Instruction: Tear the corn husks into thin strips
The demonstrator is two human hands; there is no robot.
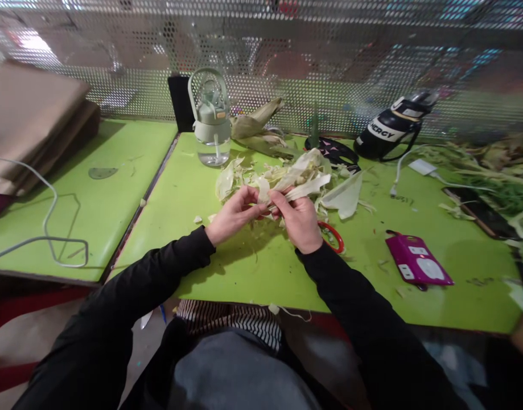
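Observation:
Both my hands meet over the middle of a lime-green table (pixel 252 267). My left hand (pixel 233 215) and my right hand (pixel 299 219) each pinch pale, dried leaf strips (pixel 306 187) that fan out away from me. A loose pile of the same pale husk leaves (pixel 287 173) lies just beyond my fingers. Red-handled scissors (pixel 333 236) lie on the table right beside my right wrist, partly hidden by it. Black sleeves cover both my arms.
A clear water bottle with a pale green lid (pixel 210 122) stands behind the pile. A magenta device (pixel 416 260), a dark phone (pixel 478 212), a white cable (pixel 408 159) and a black pouch (pixel 391 130) lie right. Greenish stalks (pixel 491 165) heap far right. A perforated metal screen (pixel 329 85) backs the table.

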